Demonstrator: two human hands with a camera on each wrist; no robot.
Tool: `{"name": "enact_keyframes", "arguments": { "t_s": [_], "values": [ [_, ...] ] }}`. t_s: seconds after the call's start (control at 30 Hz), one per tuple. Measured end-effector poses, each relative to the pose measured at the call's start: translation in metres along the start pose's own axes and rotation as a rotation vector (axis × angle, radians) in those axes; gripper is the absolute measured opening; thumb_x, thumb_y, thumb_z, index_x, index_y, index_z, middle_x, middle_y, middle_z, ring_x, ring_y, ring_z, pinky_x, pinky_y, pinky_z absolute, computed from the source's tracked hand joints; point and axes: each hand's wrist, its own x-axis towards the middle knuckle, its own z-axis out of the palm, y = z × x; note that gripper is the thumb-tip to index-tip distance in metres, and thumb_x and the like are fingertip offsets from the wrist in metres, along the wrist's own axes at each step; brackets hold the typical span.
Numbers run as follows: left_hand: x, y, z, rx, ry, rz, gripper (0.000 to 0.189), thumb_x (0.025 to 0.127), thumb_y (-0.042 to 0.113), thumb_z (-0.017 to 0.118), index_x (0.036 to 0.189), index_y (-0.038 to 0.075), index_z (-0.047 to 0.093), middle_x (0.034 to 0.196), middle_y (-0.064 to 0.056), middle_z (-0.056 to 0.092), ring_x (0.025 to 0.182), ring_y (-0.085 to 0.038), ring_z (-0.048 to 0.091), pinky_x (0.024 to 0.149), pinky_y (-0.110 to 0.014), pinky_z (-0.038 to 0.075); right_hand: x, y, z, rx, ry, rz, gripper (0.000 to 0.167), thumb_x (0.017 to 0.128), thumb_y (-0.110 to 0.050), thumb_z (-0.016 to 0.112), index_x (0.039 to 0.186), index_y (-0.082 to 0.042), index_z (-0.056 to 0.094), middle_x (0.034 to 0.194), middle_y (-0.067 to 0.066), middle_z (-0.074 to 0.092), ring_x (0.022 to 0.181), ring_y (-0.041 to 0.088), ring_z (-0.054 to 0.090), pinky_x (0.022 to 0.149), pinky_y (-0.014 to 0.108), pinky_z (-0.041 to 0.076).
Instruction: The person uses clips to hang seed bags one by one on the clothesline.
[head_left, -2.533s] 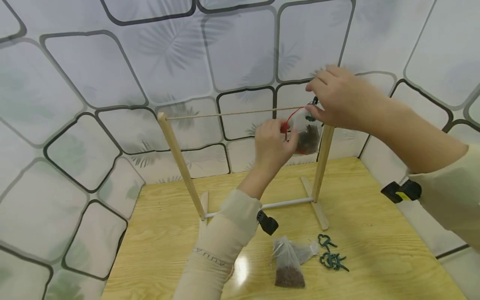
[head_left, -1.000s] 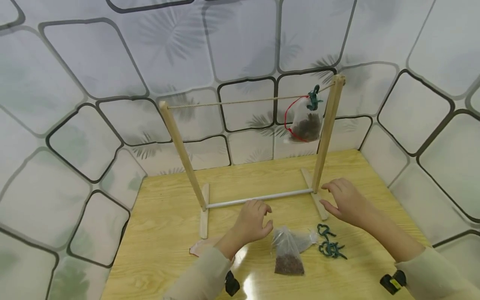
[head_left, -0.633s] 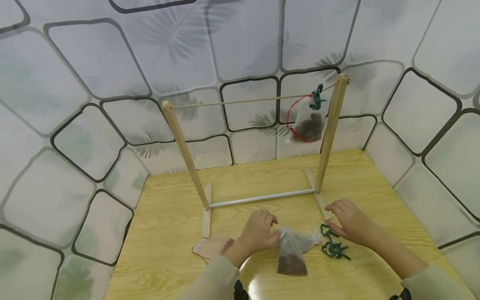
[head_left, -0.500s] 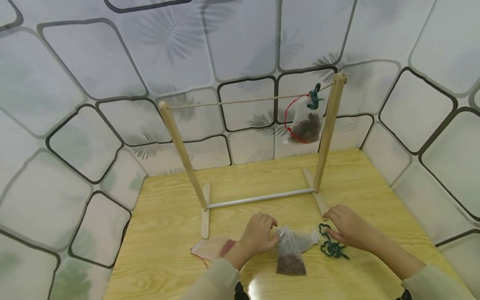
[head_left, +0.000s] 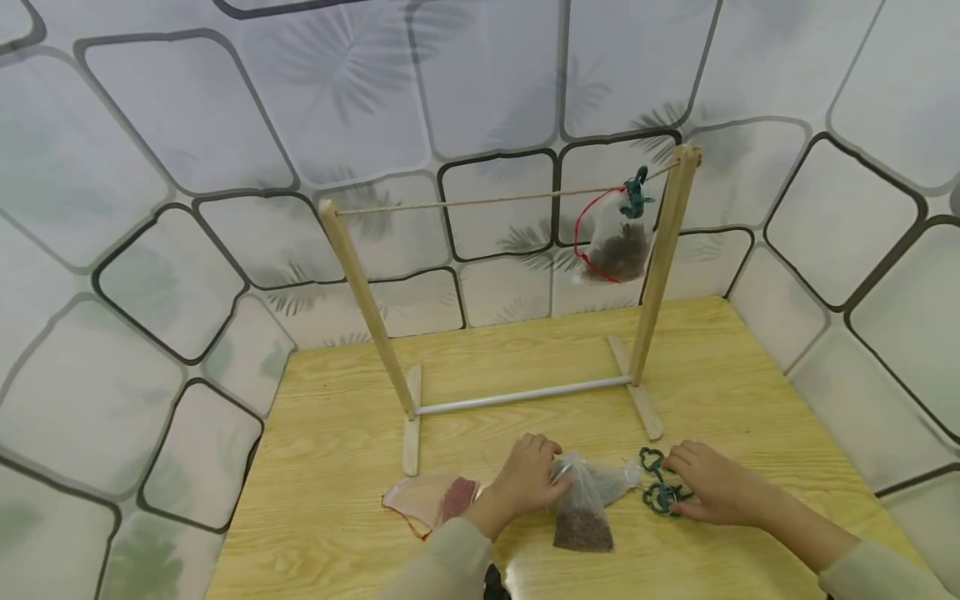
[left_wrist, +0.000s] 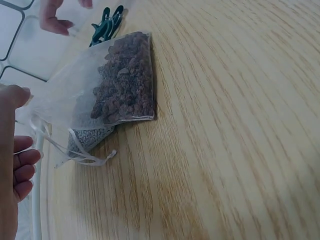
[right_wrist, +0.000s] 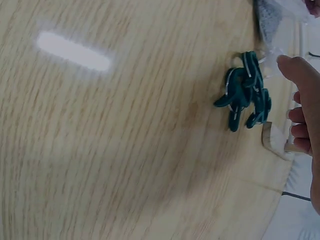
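Left hand: lower middle of the head view, the left hand (head_left: 525, 477) overlaps the top of the brown-filled bag; fingers loosely bent, thumb apart from them, no grasp seen. Contact with the mesh: cannot tell.
Right hand: lower right of centre, the right hand (head_left: 716, 487) over the green clips (right_wrist: 243, 92); released, fingers bent loosely, thumb spread away, nothing pinched. Touching clips: cannot tell.
Brown-filled bag: brown-filled bag (head_left: 582, 527), sheer white mesh, lying lower centre; dark lumps gathered at the bottom end.
Grey-filled bag: grey-filled bag (left_wrist: 90, 137), partly under the brown one; pale drawstring beside it in the left wrist view.
Clips: small heap on the table, just right of the bags.
Pink bag: pink bag (head_left: 457, 498), flat, left of the left hand, reddish contents, red string at its edge.
Rack: wooden rack (head_left: 367, 312), centre, two posts, white rod (head_left: 525, 396) low between them, cord (head_left: 495, 200) across the top.
Hanging bag: hanging bag (head_left: 621, 250), upper right, dark contents, red string; green clip (head_left: 634, 200) at the cord.
Surface: wood-grain table (head_left: 337, 408).
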Motion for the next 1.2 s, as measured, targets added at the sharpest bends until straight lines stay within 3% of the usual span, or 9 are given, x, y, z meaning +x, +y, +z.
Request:
{"name": "enact_keyframes", "arguments": {
  "t_s": [0.13,0.3,0.53,0.67,0.77,1.0,1.1,1.2],
  "values": [
    [0.001,0.002,0.003,-0.004,-0.080,-0.034,0.034,0.091,0.043,0.053,0.101,0.013,0.063,0.092,0.000,0.057,0.081,-0.013,0.049,0.074,-0.025,0.040,-0.008,0.003,0.004,-0.027,-0.021,-0.011,0.060,0.068,-0.050,0.079,0.100,-0.003,0.060,0.090,0.000,0.056,0.082,0.015,0.051,0.072,0.035,0.046],
    [0.002,0.004,0.006,-0.046,-0.141,-0.045,0.038,0.090,0.048,0.054,0.097,0.012,0.064,0.089,0.001,0.058,0.079,-0.011,0.048,0.073,-0.023,0.039,-0.018,0.004,0.008,-0.011,-0.059,0.023,0.056,0.070,-0.049,0.077,0.098,-0.003,0.062,0.090,0.001,0.058,0.082,0.016,0.052,0.072,0.037,0.047],
    [-0.001,0.006,0.010,0.118,-0.196,0.089,0.036,0.090,0.049,0.055,0.097,0.014,0.062,0.089,0.004,0.057,0.079,-0.009,0.049,0.074,-0.022,0.039,-0.025,0.003,0.015,0.033,-0.074,0.050,0.043,0.074,-0.040,0.077,0.093,-0.005,0.061,0.086,-0.002,0.055,0.078,0.013,0.050,0.069,0.036,0.046],
    [-0.002,0.006,0.012,0.121,-0.181,0.114,0.029,0.089,0.043,0.058,0.090,0.014,0.058,0.086,0.005,0.055,0.077,-0.009,0.048,0.073,-0.022,0.039,-0.025,0.003,0.019,0.101,-0.006,0.075,0.038,0.070,-0.030,0.081,0.092,-0.007,0.061,0.086,-0.004,0.056,0.077,0.009,0.049,0.065,0.030,0.045],
    [-0.002,0.004,0.015,0.051,-0.166,0.127,0.023,0.089,0.035,0.061,0.082,0.015,0.053,0.078,0.006,0.051,0.072,-0.008,0.044,0.069,-0.020,0.036,-0.022,0.003,0.019,0.163,0.060,0.077,0.039,0.066,-0.022,0.084,0.094,-0.007,0.061,0.087,-0.005,0.057,0.078,0.007,0.050,0.063,0.025,0.045],
    [0.001,0.002,0.010,-0.330,-0.178,0.138,0.027,0.089,0.021,0.056,0.067,0.012,0.043,0.063,0.009,0.033,0.060,-0.005,0.032,0.062,-0.015,0.028,-0.011,0.007,0.011,0.211,0.167,-0.006,0.041,0.061,-0.020,0.087,0.091,-0.009,0.060,0.085,-0.005,0.057,0.075,0.004,0.049,0.062,0.014,0.039],
    [0.003,0.001,0.010,-0.348,-0.158,0.198,0.035,0.095,0.029,0.051,0.066,0.013,0.042,0.061,0.009,0.035,0.058,-0.003,0.033,0.063,-0.014,0.030,-0.006,0.010,0.007,0.188,0.198,-0.031,0.039,0.062,-0.021,0.086,0.089,-0.009,0.060,0.084,-0.005,0.056,0.074,0.004,0.048,0.062,0.013,0.038],
    [0.004,0.001,0.007,-0.333,-0.134,0.245,0.036,0.096,0.030,0.054,0.065,0.013,0.043,0.060,0.007,0.040,0.057,-0.004,0.035,0.065,-0.015,0.033,-0.001,0.013,0.002,0.181,0.206,-0.047,0.032,0.071,-0.025,0.082,0.088,-0.008,0.060,0.083,-0.003,0.056,0.074,0.005,0.048,0.062,0.015,0.037]
  ]
}}
